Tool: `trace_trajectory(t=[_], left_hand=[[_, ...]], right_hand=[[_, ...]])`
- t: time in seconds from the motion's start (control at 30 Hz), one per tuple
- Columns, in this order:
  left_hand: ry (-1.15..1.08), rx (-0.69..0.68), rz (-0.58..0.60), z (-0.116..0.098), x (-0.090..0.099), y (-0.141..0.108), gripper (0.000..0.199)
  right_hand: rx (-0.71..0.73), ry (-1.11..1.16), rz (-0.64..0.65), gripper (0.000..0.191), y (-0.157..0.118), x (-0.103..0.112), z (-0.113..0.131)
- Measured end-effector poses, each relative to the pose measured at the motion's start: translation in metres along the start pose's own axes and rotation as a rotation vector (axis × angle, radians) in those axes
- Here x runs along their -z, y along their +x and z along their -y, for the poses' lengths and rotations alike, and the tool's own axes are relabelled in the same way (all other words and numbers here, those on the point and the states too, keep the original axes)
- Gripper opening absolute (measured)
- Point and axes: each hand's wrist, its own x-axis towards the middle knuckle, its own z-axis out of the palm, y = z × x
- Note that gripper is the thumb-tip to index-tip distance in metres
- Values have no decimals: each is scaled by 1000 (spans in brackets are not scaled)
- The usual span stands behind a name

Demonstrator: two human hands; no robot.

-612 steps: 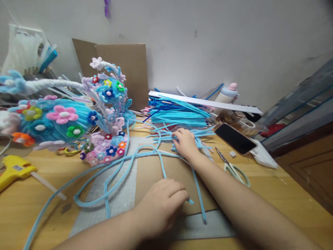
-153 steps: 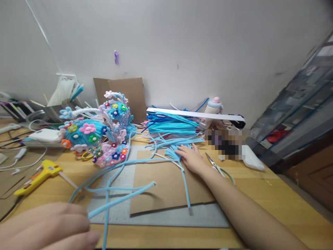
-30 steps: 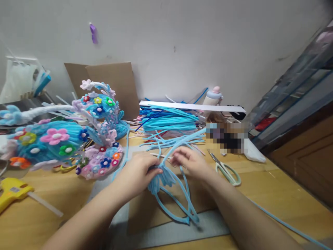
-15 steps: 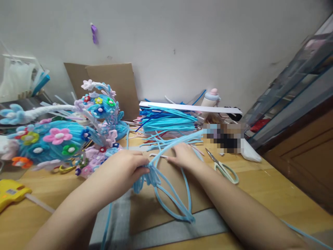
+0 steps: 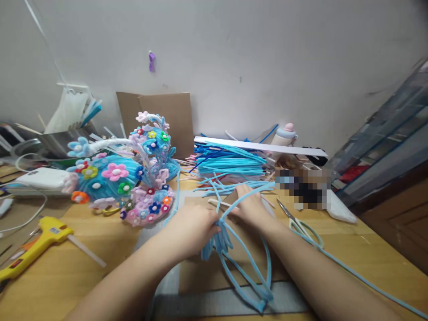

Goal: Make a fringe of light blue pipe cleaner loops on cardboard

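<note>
My left hand (image 5: pixel 200 225) is closed on a bunch of looped light-blue pipe cleaners (image 5: pixel 222 240) above a brown cardboard sheet (image 5: pixel 200 278). Long blue stems (image 5: pixel 245 255) run from the bunch toward the front edge of the sheet, where their ends meet in knots. To the right, my right hand (image 5: pixel 249 203) is closed near the far side of the sheet, close to a thin whitish stem (image 5: pixel 217 202); its fingertips are partly hidden, so its hold is unclear. Another blue stem arches from the bunch over this hand.
Flower-covered blue pieces (image 5: pixel 110 176) stand at the left, with a yellow glue gun (image 5: pixel 50 236) in front. Behind the sheet lies a pile of blue pipe cleaners (image 5: pixel 230 160). Scissors (image 5: pixel 301 227) rest at the right, and a bottle (image 5: pixel 284 135) stands by the wall.
The view has swung left, so most things appear farther right. The long blue stems have shifted, and one now lies across the scissors toward the lower right.
</note>
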Motion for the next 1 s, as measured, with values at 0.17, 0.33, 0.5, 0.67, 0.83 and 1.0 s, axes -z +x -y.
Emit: trace_trajectory(t=[0.17,0.33,0.5,0.67,0.83,1.0], left_hand=[[-79,50,-73,9,4,2,18],[-132,79,-131,19,5,6,20],[-324,184,-172,27,3,9,13],[-284,133,-188,31,4,11,12],[-27,3,-316,31,5,12,13],[34,-5,-303,28,8,11,16]], right_hand=[[136,57,-204,50,-35,-5,7],[185,483,-145,27,-51,-4,-2],[89,863,-164,31,-32,1,-36],[-12,672,-174,30,-10,1,-82],[31,647,-89,24,-9,17,-91],[-4,899,106,39,-25,38,-61]])
